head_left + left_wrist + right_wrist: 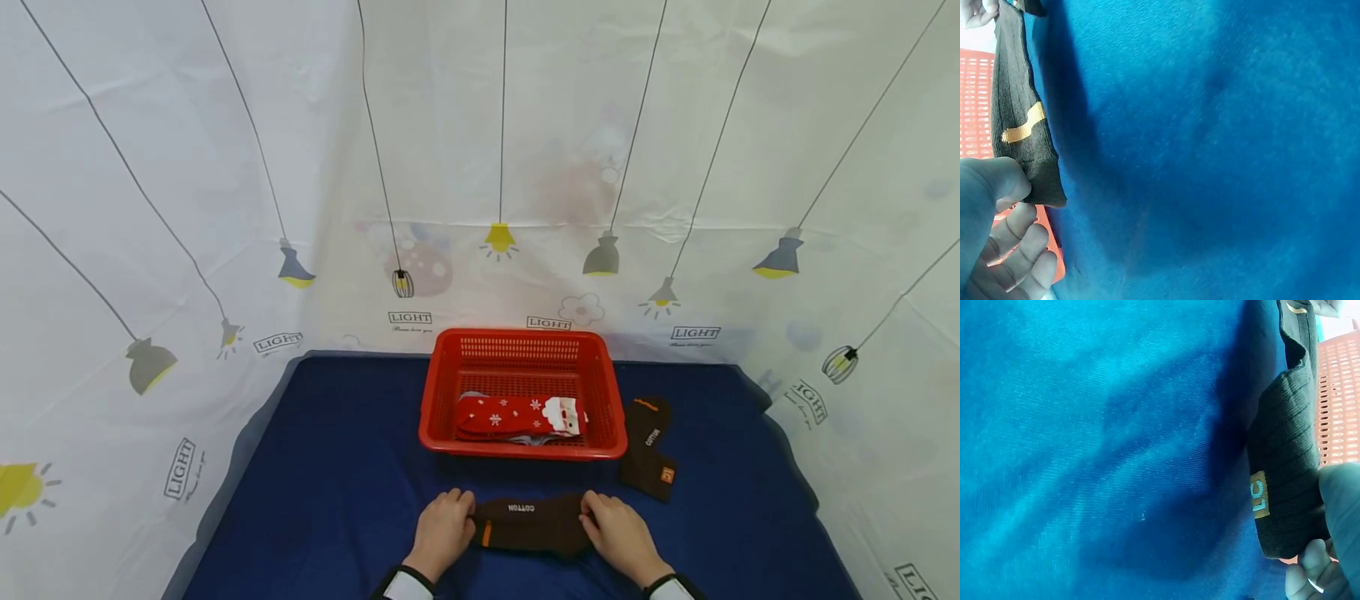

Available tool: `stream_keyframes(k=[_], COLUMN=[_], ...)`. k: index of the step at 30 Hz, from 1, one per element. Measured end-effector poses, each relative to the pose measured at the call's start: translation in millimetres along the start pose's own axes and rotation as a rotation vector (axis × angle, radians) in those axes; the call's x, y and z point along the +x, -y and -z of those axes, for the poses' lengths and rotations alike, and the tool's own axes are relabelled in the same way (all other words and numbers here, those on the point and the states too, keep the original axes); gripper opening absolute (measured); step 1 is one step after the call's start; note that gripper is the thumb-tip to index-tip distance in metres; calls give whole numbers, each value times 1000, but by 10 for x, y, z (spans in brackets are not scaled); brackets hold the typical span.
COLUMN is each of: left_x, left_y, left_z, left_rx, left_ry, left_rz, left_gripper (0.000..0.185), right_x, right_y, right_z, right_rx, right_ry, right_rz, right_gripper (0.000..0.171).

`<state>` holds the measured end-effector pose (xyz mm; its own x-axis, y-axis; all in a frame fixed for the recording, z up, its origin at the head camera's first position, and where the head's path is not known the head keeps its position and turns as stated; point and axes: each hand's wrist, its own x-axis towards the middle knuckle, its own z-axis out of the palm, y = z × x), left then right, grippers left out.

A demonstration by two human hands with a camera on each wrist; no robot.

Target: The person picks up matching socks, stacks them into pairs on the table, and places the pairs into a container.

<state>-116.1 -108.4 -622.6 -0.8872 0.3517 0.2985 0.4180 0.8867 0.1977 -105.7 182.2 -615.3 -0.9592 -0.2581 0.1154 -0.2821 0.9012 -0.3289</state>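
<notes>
between the person and the red basket (pixel 442 392), left hand (pixel 444 525) and right hand (pixel 621 533) are each pinching an end of the brown sock (pixel 532 523), keeping it stretched flat.

Head view down over blue cloth (pixel 337 467); wrist views close, sharing it.

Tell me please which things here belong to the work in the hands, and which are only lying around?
In use:
- brown sock, held at one end by the left hand and at the other by the right hand
- second brown sock, the matching one, beside the basket

Lying about:
- red basket
- red Christmas sock inside it
- blue cloth
</notes>
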Motion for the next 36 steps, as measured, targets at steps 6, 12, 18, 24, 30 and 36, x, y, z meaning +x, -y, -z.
stream_keyframes(k=[6,12,18,24,30,36], left_x=[-12,-68,-100,-107,-90,-105], left_y=[19,34,44,50,16,-47], left_z=[-6,-69,-99,-58,-25,-65], left_rx=[-3,-6,-9,14,16,28], left_ry=[21,85,105,30,4,43], left_rz=[7,37,73,59,3,-46], left_gripper=[23,22,19,22,19,23], right_x=[25,6,-65,-107,-84,-33], right_y=[9,-10,-75,-127,-130,-124], right_z=[-30,-118,-174,-148,-120,-162], right_rx=[-11,-1,-20,-10,14,-8], right_ry=[2,39,4,-34,23,26], right_rz=[8,21,-1,-4,21,132], right_gripper=[22,18,20,26,35,40])
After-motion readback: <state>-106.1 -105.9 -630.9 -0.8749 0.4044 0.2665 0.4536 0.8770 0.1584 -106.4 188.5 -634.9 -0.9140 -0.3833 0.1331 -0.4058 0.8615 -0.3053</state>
